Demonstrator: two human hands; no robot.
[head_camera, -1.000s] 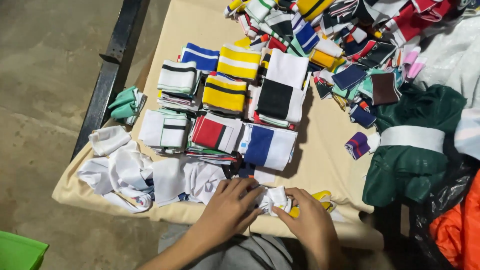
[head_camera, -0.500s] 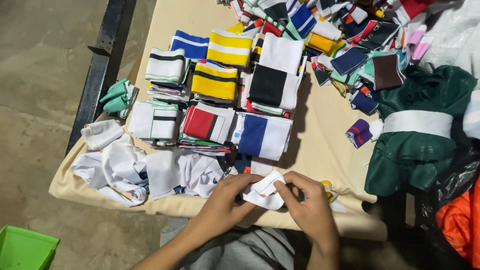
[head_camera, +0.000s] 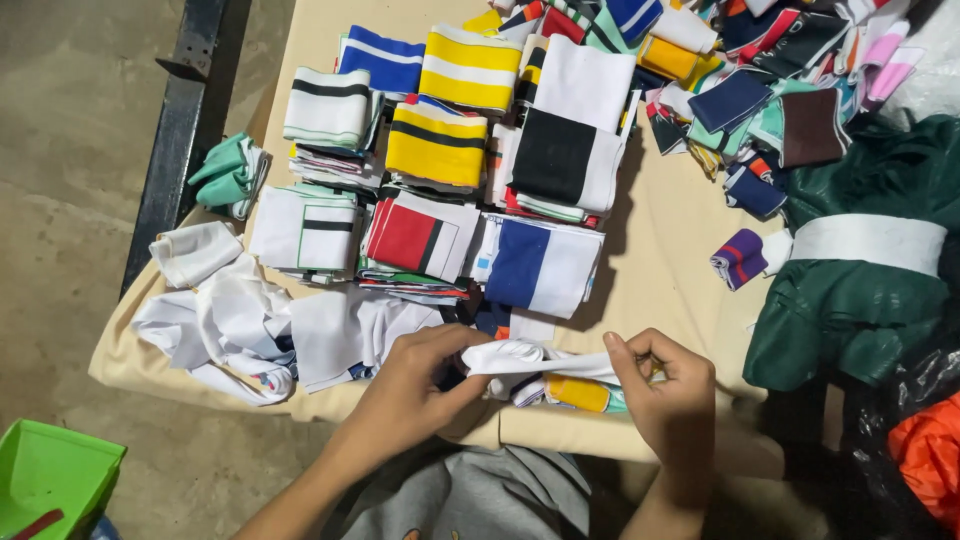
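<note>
A white knit cloth strip (head_camera: 535, 357) is stretched between my two hands above the table's near edge. My left hand (head_camera: 415, 378) pinches its left end and my right hand (head_camera: 668, 390) pinches its right end. Just below the strip lies a folded piece with a yellow band (head_camera: 578, 393). Beyond my hands sit neat stacks of folded striped pieces: a blue and white one (head_camera: 540, 265), a red and white one (head_camera: 418, 238), a yellow and black one (head_camera: 436, 145), a black and white one (head_camera: 562, 158).
Loose white cloth (head_camera: 240, 325) is heaped at the near left of the beige-covered table (head_camera: 660, 250). A jumble of coloured pieces (head_camera: 760, 80) fills the far right. A dark green bundle with a white band (head_camera: 860, 250) lies right. A green bin (head_camera: 50, 480) stands on the floor.
My hands have pulled apart, drawing the bunched white piece out into a long strip. The view has shifted slightly closer over the table.
</note>
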